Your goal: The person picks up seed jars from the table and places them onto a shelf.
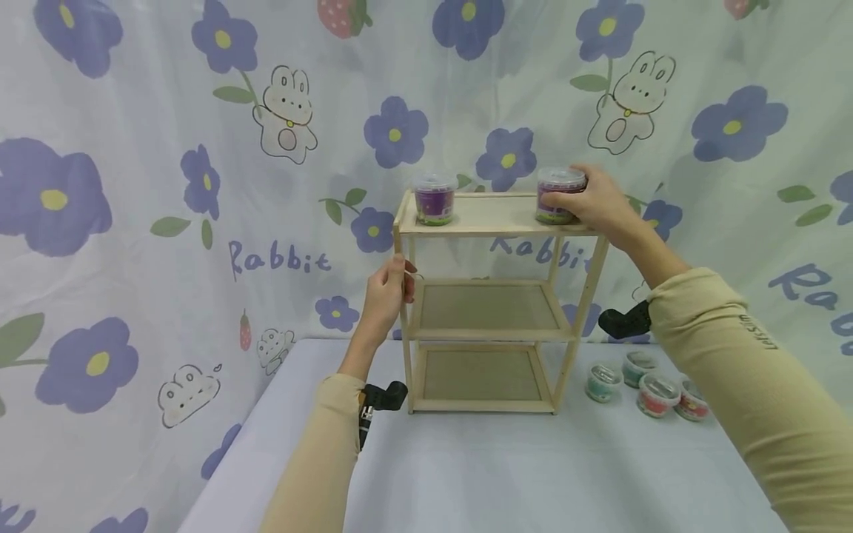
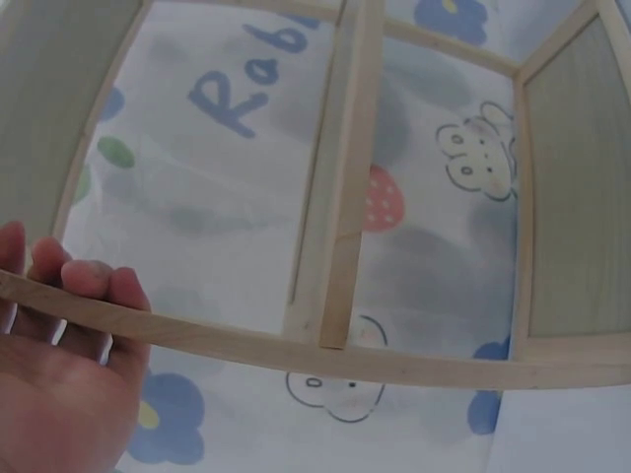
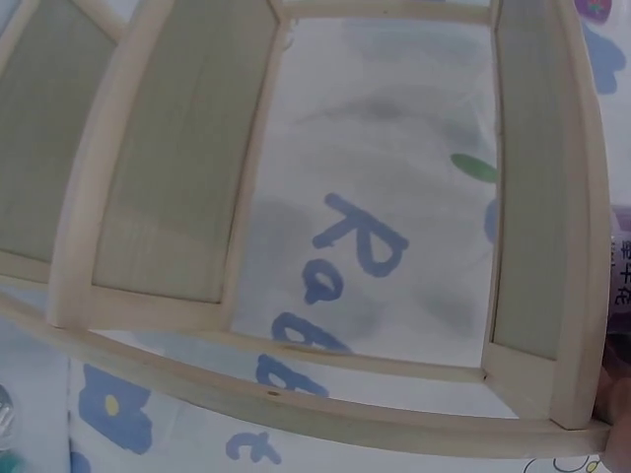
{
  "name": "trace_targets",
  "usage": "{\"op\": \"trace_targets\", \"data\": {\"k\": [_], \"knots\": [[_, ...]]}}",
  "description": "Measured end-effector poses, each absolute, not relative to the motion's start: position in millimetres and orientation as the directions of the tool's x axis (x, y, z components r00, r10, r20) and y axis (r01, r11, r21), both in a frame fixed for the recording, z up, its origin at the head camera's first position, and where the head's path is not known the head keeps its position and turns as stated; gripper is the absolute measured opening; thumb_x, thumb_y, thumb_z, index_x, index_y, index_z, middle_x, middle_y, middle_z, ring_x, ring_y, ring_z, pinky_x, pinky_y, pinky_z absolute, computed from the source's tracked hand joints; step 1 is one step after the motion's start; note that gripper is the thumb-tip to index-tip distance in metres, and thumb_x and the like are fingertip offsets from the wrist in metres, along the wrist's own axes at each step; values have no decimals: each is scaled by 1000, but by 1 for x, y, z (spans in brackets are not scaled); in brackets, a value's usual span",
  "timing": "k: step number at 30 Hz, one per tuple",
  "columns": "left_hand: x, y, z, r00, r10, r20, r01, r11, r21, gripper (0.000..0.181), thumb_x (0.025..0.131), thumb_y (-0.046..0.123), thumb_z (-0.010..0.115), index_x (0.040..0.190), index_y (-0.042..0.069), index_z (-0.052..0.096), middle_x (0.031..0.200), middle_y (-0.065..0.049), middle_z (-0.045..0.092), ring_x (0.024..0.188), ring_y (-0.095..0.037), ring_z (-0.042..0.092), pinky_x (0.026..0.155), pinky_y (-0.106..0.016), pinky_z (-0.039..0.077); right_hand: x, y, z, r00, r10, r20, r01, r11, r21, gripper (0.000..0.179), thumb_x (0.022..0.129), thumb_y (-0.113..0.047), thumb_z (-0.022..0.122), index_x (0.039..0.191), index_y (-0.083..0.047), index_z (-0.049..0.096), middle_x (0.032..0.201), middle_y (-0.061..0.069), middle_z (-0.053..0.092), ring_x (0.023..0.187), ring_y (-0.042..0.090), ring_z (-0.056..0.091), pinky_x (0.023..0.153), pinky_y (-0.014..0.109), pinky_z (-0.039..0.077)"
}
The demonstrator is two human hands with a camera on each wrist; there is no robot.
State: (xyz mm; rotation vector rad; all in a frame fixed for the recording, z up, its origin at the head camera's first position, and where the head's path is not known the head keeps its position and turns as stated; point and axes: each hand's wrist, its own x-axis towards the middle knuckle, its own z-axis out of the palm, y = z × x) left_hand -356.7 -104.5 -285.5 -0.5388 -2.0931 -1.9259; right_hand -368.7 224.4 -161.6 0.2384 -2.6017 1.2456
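A three-tier wooden shelf stands upright on the table. My left hand grips its front left post, and in the left wrist view the fingers curl over the wooden bar. On the right end of the top tier, my right hand holds a lidded plastic tub with a purple label, thumb across its front. A second purple-labelled tub sits at the left end of the same tier. In the right wrist view only a sliver of the held tub shows at the edge.
On the table, right of the shelf, several more lidded tubs stand grouped: teal ones and red ones. A patterned curtain hangs behind and along the left. The middle tier and bottom tier have greenish panels.
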Motion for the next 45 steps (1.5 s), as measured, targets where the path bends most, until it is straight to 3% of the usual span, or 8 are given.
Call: {"op": "trace_targets", "data": {"k": [7,13,17,22,30,33,40,45], "knots": [[-357,-105,-285,-908,103,407,414,64,908,40,109,33,34,98,3,59,78,-28,50,66,-28,50,65,-27,48,-366,225,-162,-956,-60,288,-261,628,-733,90,93,-38,66,158,-8,12,154,25,30,137,41,34,111,54,31],[-354,-104,-285,-905,98,415,422,71,904,40,109,33,34,98,4,59,81,-34,49,73,-47,48,64,-25,47,-365,224,-162,-946,-68,318,-283,653,-703,92,92,-35,69,157,-3,11,151,28,33,134,42,37,111,55,32],[-352,-104,-286,-904,96,416,423,71,903,41,110,33,34,98,3,59,83,-36,48,74,-48,47,63,-25,47,-365,225,-164,-943,-64,326,-285,663,-692,94,92,-35,69,157,-1,10,151,29,32,134,43,37,111,56,32],[-361,-105,-295,-906,77,416,421,81,903,44,109,39,34,99,4,59,79,-29,51,68,-36,51,70,-39,50,-364,226,-166,-946,-60,318,-279,648,-709,98,93,-39,68,158,-3,4,154,29,26,137,44,34,113,56,29],[-379,-107,-306,-904,86,419,425,71,902,45,108,41,33,101,5,60,77,-26,52,67,-34,50,72,-46,51,-345,243,-174,-930,-12,367,-320,520,-792,96,95,-48,62,159,-12,0,164,16,14,149,34,19,119,53,19],[-382,-108,-309,-899,77,431,436,91,895,48,107,46,33,101,6,60,75,-17,53,65,-28,51,74,-48,52,-341,261,-188,-903,28,428,-366,469,-803,87,97,-45,60,160,-14,6,162,15,22,149,30,24,120,47,22],[-381,-107,-308,-894,62,444,448,86,890,49,107,47,35,100,6,60,72,-10,53,61,-19,50,69,-40,53,-330,311,-229,-862,147,486,-372,469,-801,73,102,-38,54,159,-16,15,155,8,38,144,17,32,111,16,31],[-382,-105,-309,-892,57,449,453,86,888,50,107,48,35,98,5,60,71,-11,52,62,-21,50,69,-42,53,-324,337,-256,-870,173,461,-337,475,-813,72,103,-36,51,159,-14,12,150,1,41,145,15,30,111,14,30]]}}
